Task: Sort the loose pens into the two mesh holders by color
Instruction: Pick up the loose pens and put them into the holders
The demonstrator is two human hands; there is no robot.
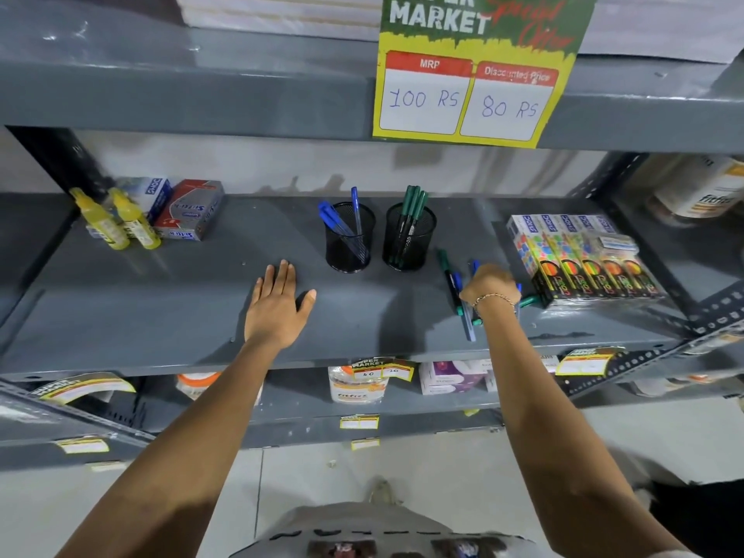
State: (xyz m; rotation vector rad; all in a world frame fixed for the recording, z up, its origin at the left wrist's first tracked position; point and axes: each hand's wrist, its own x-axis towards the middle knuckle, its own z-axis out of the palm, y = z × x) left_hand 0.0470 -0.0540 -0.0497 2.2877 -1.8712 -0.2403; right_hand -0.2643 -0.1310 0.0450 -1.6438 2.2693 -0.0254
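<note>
Two black mesh holders stand side by side mid-shelf. The left holder (349,243) has several blue pens in it, the right holder (410,240) several green pens. Loose pens lie to their right: a green pen (449,275), a blue pen (463,312) and others partly hidden. My right hand (489,285) is down on this pile with fingers curled; whether it grips a pen is hidden. My left hand (277,306) rests flat on the grey shelf (161,308), fingers apart, left of the holders.
Colourful marker boxes (579,255) sit right of the loose pens. Two yellow bottles (120,221) and small boxes (189,209) stand at the far left. A price sign (467,94) hangs from the shelf above. Lower shelves hold more goods.
</note>
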